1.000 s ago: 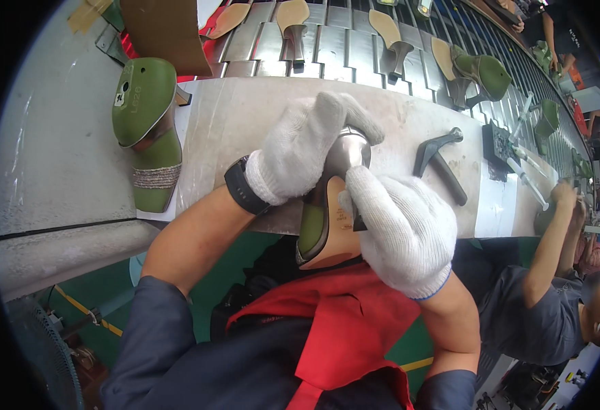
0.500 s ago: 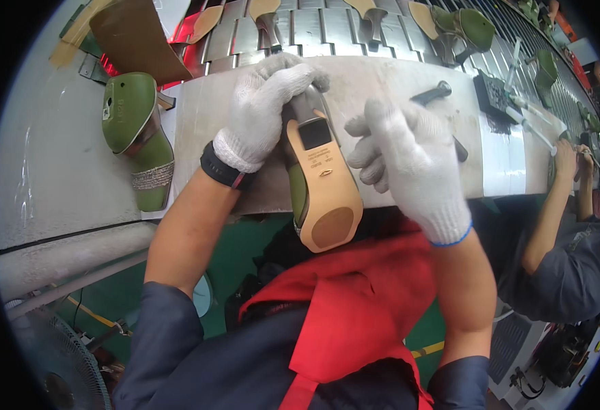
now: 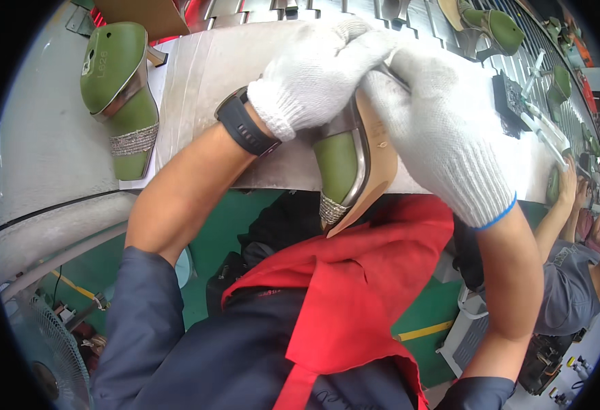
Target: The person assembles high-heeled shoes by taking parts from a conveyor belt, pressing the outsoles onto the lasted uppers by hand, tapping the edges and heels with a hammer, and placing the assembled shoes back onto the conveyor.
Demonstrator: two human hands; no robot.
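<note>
A green high-heeled shoe (image 3: 338,167) with a sparkling band near the toe and a tan sole hangs tilted over the table's near edge, toe toward me. My left hand (image 3: 320,75), in a white knit glove, is closed round its far, heel end. My right hand (image 3: 443,109), gloved too, is closed on the same end from the right, its thumb along the sole. Both hands meet there, hiding the heel and most fingertips. To the left, a second green shoe (image 3: 117,75) with a similar band lies on white paper.
A slatted metal conveyor (image 3: 423,12) with more shoes runs along the far side. At right are a black block (image 3: 510,102) and syringe-like tubes (image 3: 546,137). A co-worker's arm (image 3: 559,205) reaches in from the right. A fan (image 3: 50,348) stands at lower left.
The shoe has rolled from sole-up onto its side, showing its green upper. My right hand, apart from it before, has closed on the heel end. The view has shifted, and the hammer-like tool is hidden.
</note>
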